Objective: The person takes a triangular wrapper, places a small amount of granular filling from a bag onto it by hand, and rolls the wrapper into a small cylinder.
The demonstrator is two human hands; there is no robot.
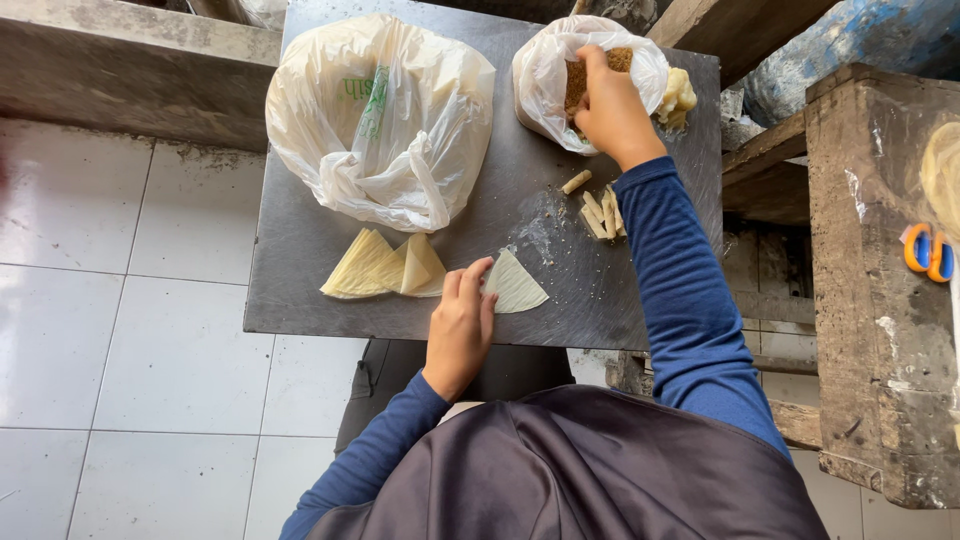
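Observation:
My left hand (461, 325) rests on the metal tabletop (300, 290), its fingers pressing the edge of a single pale triangular wrapper (516, 287). A fanned stack of the same triangular wrappers (382, 268) lies just to its left. My right hand (611, 108) reaches into a small plastic bag of brown crumbly filling (574, 82) at the far side, fingers closed in the filling. Several finished little rolls (601, 210) lie between the two hands, beside a smear of crumbs.
A large knotted white plastic bag (385, 115) sits on the tabletop's far left. A pale lump (679, 97) lies right of the small bag. A wooden bench with orange-handled scissors (929, 252) stands at the right. White floor tiles (130, 300) lie to the left.

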